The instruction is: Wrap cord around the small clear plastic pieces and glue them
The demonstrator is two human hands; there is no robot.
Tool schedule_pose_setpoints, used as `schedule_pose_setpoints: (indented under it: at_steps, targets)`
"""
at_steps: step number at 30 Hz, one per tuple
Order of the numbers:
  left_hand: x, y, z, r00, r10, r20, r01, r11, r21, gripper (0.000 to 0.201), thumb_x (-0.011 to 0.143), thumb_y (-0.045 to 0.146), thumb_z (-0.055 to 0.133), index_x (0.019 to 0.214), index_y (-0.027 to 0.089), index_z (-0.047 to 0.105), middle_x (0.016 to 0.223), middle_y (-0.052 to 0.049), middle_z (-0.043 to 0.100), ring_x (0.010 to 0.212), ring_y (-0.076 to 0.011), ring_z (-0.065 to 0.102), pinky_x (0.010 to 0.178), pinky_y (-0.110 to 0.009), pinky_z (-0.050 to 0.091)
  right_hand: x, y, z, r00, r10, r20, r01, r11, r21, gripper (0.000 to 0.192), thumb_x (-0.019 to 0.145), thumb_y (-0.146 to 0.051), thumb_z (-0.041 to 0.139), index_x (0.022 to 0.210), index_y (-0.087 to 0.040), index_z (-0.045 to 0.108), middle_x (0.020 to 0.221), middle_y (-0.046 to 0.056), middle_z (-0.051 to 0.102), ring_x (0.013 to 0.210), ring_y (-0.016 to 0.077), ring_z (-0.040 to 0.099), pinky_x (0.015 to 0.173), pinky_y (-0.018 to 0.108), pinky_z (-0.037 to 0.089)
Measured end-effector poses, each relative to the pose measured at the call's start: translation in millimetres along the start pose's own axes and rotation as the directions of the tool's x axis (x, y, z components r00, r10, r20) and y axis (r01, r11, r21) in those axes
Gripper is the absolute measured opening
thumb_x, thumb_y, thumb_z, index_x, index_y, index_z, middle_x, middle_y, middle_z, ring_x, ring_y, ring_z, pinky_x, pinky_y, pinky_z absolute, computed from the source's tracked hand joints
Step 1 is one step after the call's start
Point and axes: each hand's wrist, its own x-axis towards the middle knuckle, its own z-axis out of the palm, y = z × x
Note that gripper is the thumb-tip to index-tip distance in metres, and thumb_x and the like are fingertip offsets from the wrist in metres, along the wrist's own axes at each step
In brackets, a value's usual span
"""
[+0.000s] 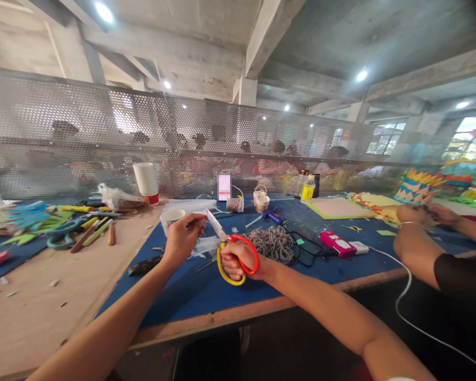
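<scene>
**Inspector:** Start at the grip. What does the right hand have?

**Assistant:** The scissors. Fingers are through the red and yellow handle loops and curled closed on them. The blades point up and away from the wrist, toward the left hand, and look only slightly parted; I cannot tell exactly how far.

**Inspector:** And the left hand?

**Assistant:** Fingertips pinched together just beyond the blade tips. Something thin and pale seems to be caught there, too small to identify. Held up off the table, I judge, so the blades can meet it.

**Inspector:** Directly around the grip?

**Assistant:** Under both hands, a blue mat with white scraps. Just past the scissors, a heap of grey cord; behind the left hand, a white cup.

**Inspector:** Farther out?

**Assistant:** A pink device with a white cable beyond the cord. Well off to the right, another person's hands work on coloured paper. Far left, green scissors among pencils.
</scene>
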Motion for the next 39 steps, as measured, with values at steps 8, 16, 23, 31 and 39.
schedule_pose_setpoints:
  at_steps: [8, 16, 23, 31, 39]
  targets:
    - [-1, 2, -1.0, 0.999, 0.039, -0.026, -0.037, 0.998, 0.051, 0.023, 0.08, 0.034, 0.061, 0.091, 0.016, 0.072, 0.068, -0.002, 0.066, 0.057, -0.0146, 0.059, 0.056, -0.025, 0.047, -1, 3, 1, 1.0, -0.025, -0.012, 0.025, 1.0, 0.005, 0.029, 0.08, -0.025, 0.05, 0.055, -0.02, 0.035, 0.039, -0.008, 0.037, 0.03, 0.0059, 0.031, 0.033, 0.019, 0.031]
    - [-1, 0, -3.3, 0.996, 0.089, -0.011, -0.086, 0.985, 0.152, 0.025, 0.084, 0.035, 0.056, 0.096, 0.018, 0.071, 0.072, -0.003, 0.067, 0.06, -0.0156, 0.061, 0.06, -0.026, 0.048, -2, 3, 3, 1.0, -0.028, -0.004, 0.028, 1.0, 0.013, 0.03, 0.08, -0.023, 0.049, 0.053, -0.019, 0.037, 0.038, -0.008, 0.036, 0.029, 0.0059, 0.03, 0.032, 0.019, 0.03]
    - [1, -2, -5.3, 0.994, 0.113, -0.013, -0.108, 0.977, 0.184, 0.025, 0.084, 0.035, 0.056, 0.095, 0.019, 0.072, 0.073, -0.003, 0.067, 0.06, -0.0151, 0.06, 0.059, -0.025, 0.046, -2, 3, 0, 0.999, -0.017, 0.032, 0.016, 0.999, 0.034, 0.033, 0.081, -0.022, 0.048, 0.051, -0.018, 0.038, 0.039, -0.007, 0.036, 0.03, 0.0058, 0.031, 0.033, 0.019, 0.031]
    - [2, -14, -4.4, 0.999, 0.027, 0.021, -0.029, 0.996, 0.085, 0.028, 0.082, 0.038, 0.059, 0.094, 0.016, 0.071, 0.071, -0.003, 0.066, 0.06, -0.0152, 0.058, 0.057, -0.025, 0.046, 2, 4, -5, 0.997, 0.021, 0.078, -0.024, 0.999, 0.044, 0.02, 0.078, -0.027, 0.049, 0.062, -0.017, 0.044, 0.051, -0.006, 0.042, 0.038, 0.007, 0.039, 0.043, 0.022, 0.04]
    - [-1, -6, -3.2, 0.999, 0.033, 0.025, -0.035, 0.995, 0.094, 0.025, 0.083, 0.034, 0.059, 0.095, 0.016, 0.071, 0.07, -0.003, 0.066, 0.059, -0.0144, 0.058, 0.057, -0.025, 0.046, 5, 9, -3, 0.997, -0.049, -0.057, 0.045, 0.997, -0.067, 0.021, 0.081, -0.028, 0.048, 0.063, -0.016, 0.046, 0.055, -0.004, 0.045, 0.04, 0.0073, 0.043, 0.044, 0.021, 0.038]
